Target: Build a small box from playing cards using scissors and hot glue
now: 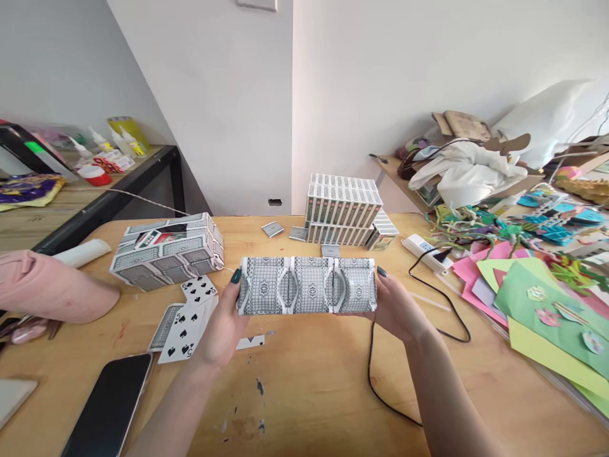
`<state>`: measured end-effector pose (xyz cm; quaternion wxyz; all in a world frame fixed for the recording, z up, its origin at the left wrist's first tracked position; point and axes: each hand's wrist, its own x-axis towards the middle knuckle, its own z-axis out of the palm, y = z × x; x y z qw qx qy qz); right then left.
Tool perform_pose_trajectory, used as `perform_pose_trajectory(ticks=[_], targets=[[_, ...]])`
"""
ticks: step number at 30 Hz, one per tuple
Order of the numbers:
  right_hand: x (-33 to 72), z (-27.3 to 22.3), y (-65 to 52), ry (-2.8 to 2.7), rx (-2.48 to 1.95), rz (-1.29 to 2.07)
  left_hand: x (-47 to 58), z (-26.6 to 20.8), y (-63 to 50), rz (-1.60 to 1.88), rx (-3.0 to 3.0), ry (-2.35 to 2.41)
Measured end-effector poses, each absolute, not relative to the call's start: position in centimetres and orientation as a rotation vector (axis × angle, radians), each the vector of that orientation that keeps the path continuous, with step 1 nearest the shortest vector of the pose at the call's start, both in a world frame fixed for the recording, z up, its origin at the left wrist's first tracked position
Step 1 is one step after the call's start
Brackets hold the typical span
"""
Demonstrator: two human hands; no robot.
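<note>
Between my two hands, raised over the table, is a long panel of joined playing cards (311,289) with grey patterned backs and curved folds along it. My left hand (222,324) grips its left end, thumb at the upper corner. At the right end my right hand (397,308) holds it the same way, its fingers partly hidden behind the panel. Loose playing cards (183,333), some face up with spades, lie near my left forearm. To the left stands a box built of playing cards (166,251), with small packs showing in its top opening.
Stacked card decks (342,209) stand at the back, with a few cards before them. A phone (109,406) and a pink roll (54,285) lie left. A power strip (427,252) with a black cable (373,374) and coloured paper (552,311) are right.
</note>
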<state>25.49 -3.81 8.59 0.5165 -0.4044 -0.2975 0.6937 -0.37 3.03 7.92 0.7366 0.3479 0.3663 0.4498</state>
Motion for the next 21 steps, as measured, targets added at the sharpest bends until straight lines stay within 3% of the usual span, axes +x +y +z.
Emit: perform_pose_trajectory(ticks=[21], targets=[[25.3,7.3,-3.4,-0.693,-0.98,1.587,-0.4,7.0,3.5,1.019,0.774,0.843]])
